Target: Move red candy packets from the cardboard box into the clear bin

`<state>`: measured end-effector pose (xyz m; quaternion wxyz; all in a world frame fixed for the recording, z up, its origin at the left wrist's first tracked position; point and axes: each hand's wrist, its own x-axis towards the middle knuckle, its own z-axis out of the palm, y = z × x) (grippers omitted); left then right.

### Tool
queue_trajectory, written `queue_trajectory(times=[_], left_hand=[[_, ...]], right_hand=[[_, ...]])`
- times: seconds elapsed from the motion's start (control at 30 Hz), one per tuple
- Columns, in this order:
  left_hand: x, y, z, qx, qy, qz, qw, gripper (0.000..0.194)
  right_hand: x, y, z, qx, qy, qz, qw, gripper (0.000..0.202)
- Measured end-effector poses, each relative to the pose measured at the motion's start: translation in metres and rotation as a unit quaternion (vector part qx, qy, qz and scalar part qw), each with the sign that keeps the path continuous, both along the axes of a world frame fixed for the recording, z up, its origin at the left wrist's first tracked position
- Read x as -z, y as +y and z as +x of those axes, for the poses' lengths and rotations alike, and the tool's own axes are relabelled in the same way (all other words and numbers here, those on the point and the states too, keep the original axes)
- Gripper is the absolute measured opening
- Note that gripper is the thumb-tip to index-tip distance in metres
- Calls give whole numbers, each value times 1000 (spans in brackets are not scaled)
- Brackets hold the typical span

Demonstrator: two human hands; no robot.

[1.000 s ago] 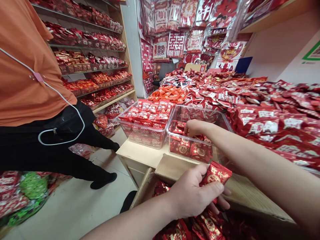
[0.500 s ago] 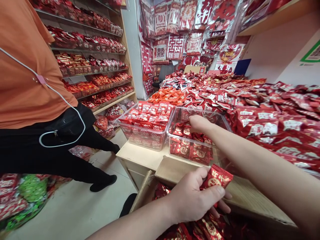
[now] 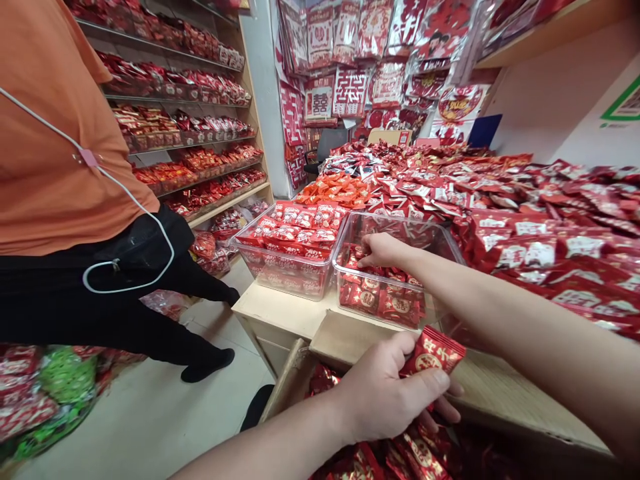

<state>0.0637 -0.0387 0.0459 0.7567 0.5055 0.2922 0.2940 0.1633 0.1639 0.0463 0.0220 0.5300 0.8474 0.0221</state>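
Observation:
My left hand grips a small red packet with gold print, held over an open cardboard box with more red packets inside. My right hand reaches into a clear plastic bin that is partly filled with the same red packets. Its fingers rest, bent, on the packets at the bin's left side, and I cannot tell whether they hold one. A second clear bin, full of red packets, stands just left of it on the wooden counter.
A person in an orange shirt and black trousers stands close on the left. Shelves of red goods line the left wall. A large heap of red packets covers the table on the right. Bags lie on the floor at lower left.
My right hand has shifted a little left and down onto the packets inside the clear bin. My left hand keeps hold of its red packet in nearly the same place.

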Motion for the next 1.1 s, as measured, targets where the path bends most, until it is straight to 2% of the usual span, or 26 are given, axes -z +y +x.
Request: queue_trajectory(times=[0.2, 0.4, 0.5, 0.63, 0.7, 0.77, 0.87, 1.0, 1.1], left_hand=[[-3, 0, -1, -1, 10, 9, 1000, 10], [-5, -1, -2, 4, 17, 7, 1000, 8], [-2, 0, -2, 7, 8, 6, 1000, 10], [1, 1, -1, 13, 5, -7, 1000, 12], [1, 1, 0, 14, 4, -9, 1000, 10], [0, 1, 0, 16, 3, -6, 1000, 10], [-1, 0, 0, 17, 3, -3, 1000, 10], [0, -1, 0, 20, 6, -11, 1000, 12], [0, -1, -1, 20, 5, -15, 1000, 14]], right_hand=[[9, 7, -5, -43, 7, 30, 999, 37], [9, 7, -9, -36, 6, 57, 998, 21], [-3, 5, -7, -3, 11, 88, 996, 19], [-32, -5, -3, 26, 40, 142, 989, 19], [-44, -12, -3, 7, 63, 103, 993, 13], [-48, -20, -4, -31, 83, 28, 996, 9], [-39, -26, -6, -64, 84, -21, 994, 9], [-22, -17, -5, -55, 38, 25, 997, 8], [-20, -9, -2, -46, 24, 55, 997, 9]])
